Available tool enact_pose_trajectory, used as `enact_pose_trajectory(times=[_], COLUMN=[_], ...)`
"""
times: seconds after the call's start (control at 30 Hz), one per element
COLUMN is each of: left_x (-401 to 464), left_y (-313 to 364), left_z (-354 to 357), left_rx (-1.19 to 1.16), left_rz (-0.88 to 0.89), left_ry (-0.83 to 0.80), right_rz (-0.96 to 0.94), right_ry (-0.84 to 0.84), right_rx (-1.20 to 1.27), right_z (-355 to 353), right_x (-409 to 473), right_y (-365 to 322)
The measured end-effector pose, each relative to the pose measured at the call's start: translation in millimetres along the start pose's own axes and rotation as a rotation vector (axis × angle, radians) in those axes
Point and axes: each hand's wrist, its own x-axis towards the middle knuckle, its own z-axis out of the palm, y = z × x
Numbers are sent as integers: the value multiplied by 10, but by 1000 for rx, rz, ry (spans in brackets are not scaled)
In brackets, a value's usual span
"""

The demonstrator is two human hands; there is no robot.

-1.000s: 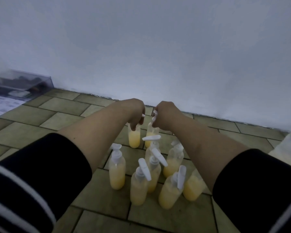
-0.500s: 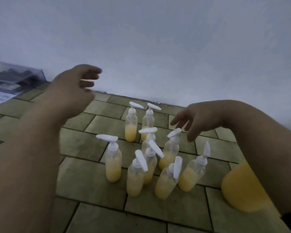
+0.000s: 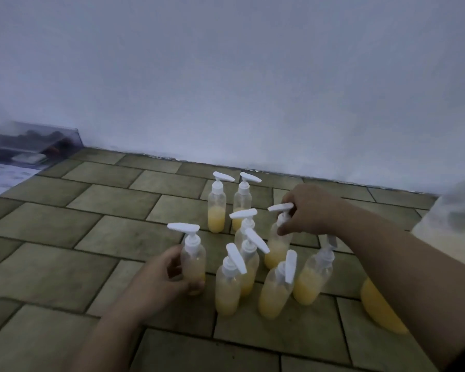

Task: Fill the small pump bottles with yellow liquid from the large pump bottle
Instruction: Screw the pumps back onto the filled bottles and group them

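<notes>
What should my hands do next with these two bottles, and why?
Probably lift both clear of the cluster. Your left hand already grips the leftmost bottle by its body, and your right hand holds another bottle at its pump, with neighbouring bottles standing close.

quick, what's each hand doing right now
Left hand: curled round the leftmost small bottle.
Right hand: pinching the pump of a middle bottle.

Counting eight small pump bottles [image 3: 227, 289] clustered on the tile floor [image 3: 91, 237] in front of me, all part full of yellow stuff. One big yellow bottle [image 3: 379, 310] just right of that cluster. One clear box [image 3: 32, 143] far left.
</notes>
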Motion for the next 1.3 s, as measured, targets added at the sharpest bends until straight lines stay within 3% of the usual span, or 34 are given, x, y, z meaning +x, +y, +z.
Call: enact_pose_trajectory(times=[0.13, 0.27, 0.43, 0.9, 1.0, 1.1, 1.17, 1.23, 1.3], left_x=[93, 429, 919, 1314, 1099, 574, 201, -81, -197], left_y=[44, 162, 320, 175, 139, 92, 58, 80, 85], left_z=[38, -10, -62, -51, -81, -91, -54, 36, 163], left_rx=[14, -15, -7, 28, -65, -157, -187, -215, -188], left_rz=[0, 14, 15, -86, -99, 23, 91, 107, 101], left_ry=[88, 281, 467, 360, 477, 629, 487, 169, -75], right_rz=[75, 160, 198, 316, 339, 258, 135, 63, 21], right_ry=[96, 223, 253, 179, 187, 232, 21, -199, -260], right_rx=[66, 152, 160, 181, 75, 111, 159, 151, 92], right_z=[-48, -45, 1, 3, -191, -321, -300, -195, -88], right_x=[93, 339, 573, 556, 346, 67, -61, -73, -26], right_y=[5, 29, -17, -64, -92, -118, -166, -213, -254])
